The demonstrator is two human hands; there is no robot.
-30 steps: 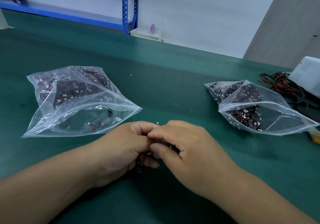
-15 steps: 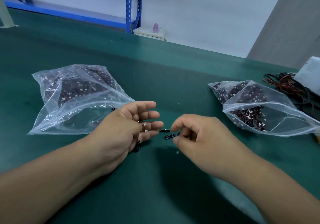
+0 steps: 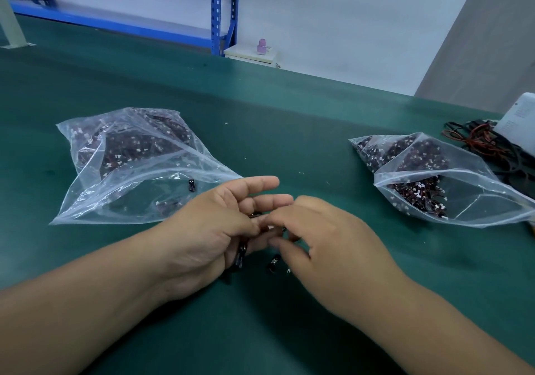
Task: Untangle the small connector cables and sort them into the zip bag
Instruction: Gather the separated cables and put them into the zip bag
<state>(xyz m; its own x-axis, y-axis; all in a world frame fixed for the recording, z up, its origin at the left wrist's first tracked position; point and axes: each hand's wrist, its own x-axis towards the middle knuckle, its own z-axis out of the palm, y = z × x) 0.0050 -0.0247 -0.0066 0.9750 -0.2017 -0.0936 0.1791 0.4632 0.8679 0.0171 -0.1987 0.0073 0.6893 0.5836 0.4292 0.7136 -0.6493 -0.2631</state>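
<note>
Grips a clump of small connector cables (image 3: 241, 254) in left hand (image 3: 214, 229), with lower fingers curled round it and index and middle finger stretched out. Pinches at same clump with thumb and forefinger of right hand (image 3: 327, 247), hands in contact, low over tabletop (image 3: 289, 143). Notes one loose piece (image 3: 273, 263) on tabletop just beside right thumb. Finds left zip bag (image 3: 139, 172) just beside left hand, mouth open, many cables inside; right zip bag (image 3: 434, 177) well apart, likewise open and part filled. Judges task as roughly midway: much bagged, clump in hand not yet untangled, neither bag sealed; cannot tell source bag from sorted bag. Reads nothing: print on white device (image 3: 518, 114) at far right too small, no brand visible on bags.
</note>
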